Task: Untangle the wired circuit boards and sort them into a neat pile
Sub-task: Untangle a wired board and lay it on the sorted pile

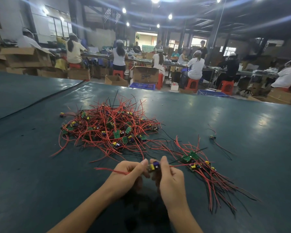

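Left hand (131, 172) pinching a red wire (106, 169), right hand (170, 180) pinching its board (154, 166), tangle (111, 130) farther on the tabletop (225, 118), small pile (196, 163) just right.

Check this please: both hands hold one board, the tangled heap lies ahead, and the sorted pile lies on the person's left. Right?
No: in the head view the sorted pile lies on the person's right. Otherwise yes: left hand and right hand hold one board, and the tangled heap lies ahead.
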Action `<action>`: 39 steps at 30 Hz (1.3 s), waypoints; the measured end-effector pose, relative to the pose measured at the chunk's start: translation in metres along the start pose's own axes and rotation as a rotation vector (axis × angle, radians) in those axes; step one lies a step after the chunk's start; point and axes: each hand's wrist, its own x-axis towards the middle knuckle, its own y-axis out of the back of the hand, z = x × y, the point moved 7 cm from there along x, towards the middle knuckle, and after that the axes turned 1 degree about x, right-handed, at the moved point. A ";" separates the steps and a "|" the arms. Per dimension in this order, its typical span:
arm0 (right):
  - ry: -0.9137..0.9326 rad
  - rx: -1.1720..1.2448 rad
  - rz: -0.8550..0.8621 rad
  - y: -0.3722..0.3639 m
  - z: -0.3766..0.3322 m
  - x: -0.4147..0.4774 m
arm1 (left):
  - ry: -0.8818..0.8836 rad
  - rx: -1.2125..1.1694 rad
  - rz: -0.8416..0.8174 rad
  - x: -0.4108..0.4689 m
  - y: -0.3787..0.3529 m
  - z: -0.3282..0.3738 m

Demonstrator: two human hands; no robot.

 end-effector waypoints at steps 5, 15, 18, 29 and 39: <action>-0.327 0.460 0.345 0.040 0.022 0.010 | -0.153 0.084 0.393 -0.001 0.045 0.004; -0.425 0.851 0.410 0.055 0.024 0.014 | 0.095 1.024 0.323 0.015 0.073 -0.042; -0.452 0.848 0.410 0.054 0.028 0.014 | 0.140 1.039 0.296 0.018 0.076 -0.048; -0.389 0.515 0.311 0.045 0.028 0.015 | -0.042 1.011 0.388 0.012 0.072 -0.031; -0.320 0.276 0.168 0.023 0.029 0.011 | -0.232 1.178 0.165 0.006 0.012 -0.018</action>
